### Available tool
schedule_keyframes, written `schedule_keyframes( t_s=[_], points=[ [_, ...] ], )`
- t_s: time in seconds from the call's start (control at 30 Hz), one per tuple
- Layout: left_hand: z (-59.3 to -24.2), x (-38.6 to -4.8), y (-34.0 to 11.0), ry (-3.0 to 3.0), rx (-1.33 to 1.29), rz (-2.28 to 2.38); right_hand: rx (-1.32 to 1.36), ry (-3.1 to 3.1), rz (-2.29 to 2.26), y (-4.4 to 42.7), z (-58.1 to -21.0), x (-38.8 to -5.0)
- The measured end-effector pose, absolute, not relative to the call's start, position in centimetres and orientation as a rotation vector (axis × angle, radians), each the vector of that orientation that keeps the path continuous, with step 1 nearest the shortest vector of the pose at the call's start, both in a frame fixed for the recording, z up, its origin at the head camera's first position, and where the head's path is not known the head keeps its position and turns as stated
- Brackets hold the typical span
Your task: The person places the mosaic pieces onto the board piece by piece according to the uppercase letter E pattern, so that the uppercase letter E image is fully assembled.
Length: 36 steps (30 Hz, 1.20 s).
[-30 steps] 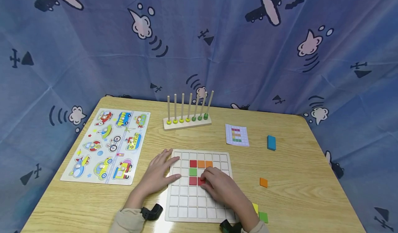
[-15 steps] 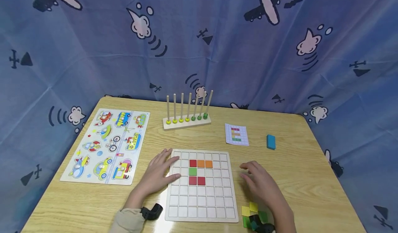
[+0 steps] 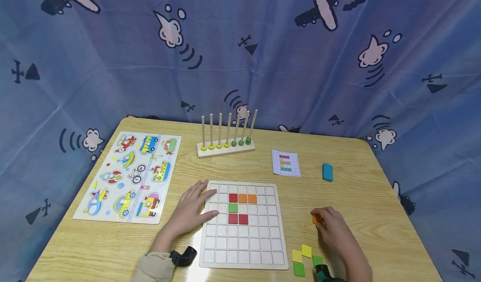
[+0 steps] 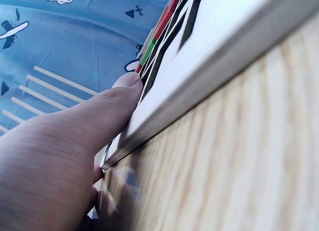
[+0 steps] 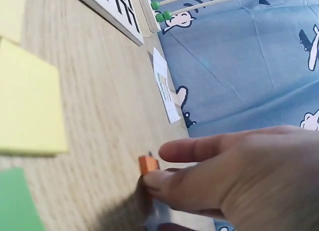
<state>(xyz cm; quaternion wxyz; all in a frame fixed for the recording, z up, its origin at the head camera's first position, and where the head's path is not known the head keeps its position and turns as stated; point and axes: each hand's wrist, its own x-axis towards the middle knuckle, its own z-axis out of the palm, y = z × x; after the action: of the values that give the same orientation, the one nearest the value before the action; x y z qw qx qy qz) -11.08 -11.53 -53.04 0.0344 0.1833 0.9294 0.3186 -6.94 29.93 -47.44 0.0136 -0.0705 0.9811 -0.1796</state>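
A white grid board (image 3: 244, 244) lies on the table. Set in its squares are red tiles (image 3: 238, 219), a green tile (image 3: 233, 208), and a row of one red and two orange tiles (image 3: 248, 198). My left hand (image 3: 193, 209) rests on the board's left edge with fingers spread; in the left wrist view the thumb (image 4: 112, 109) lies along the rim. To the right of the board, my right hand (image 3: 332, 225) pinches an orange tile (image 5: 148, 163) between thumb and fingers, close to the tabletop.
Loose yellow tiles (image 3: 297, 255) and green tiles (image 3: 299, 269) lie right of the board. Behind are a pattern card (image 3: 291, 158), a blue block (image 3: 327, 172) and a peg stand with beads (image 3: 227, 149). A vehicle puzzle (image 3: 127, 177) lies left.
My right hand has left the red tile on the board, moved right, and taken hold of the orange tile on the table. The left hand has stayed in place.
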Motion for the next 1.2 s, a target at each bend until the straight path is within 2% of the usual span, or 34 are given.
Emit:
schedule_keyframes(
  t_s=[0.53,0.77,1.2],
  points=[
    [-53.3,-10.9,-11.5,2.842,0.559,0.970,-0.177,3.009,-0.573,29.6,-47.6,-6.9],
    [-53.2,-11.0,-11.5,2.849,0.560,0.967,-0.198,2.995,-0.589,27.4,-47.4,-7.4],
    [-53.1,-11.1,-11.5,2.841,0.556,0.972,-0.601,2.923,-0.567,20.2,-47.3,-7.2]
  ],
)
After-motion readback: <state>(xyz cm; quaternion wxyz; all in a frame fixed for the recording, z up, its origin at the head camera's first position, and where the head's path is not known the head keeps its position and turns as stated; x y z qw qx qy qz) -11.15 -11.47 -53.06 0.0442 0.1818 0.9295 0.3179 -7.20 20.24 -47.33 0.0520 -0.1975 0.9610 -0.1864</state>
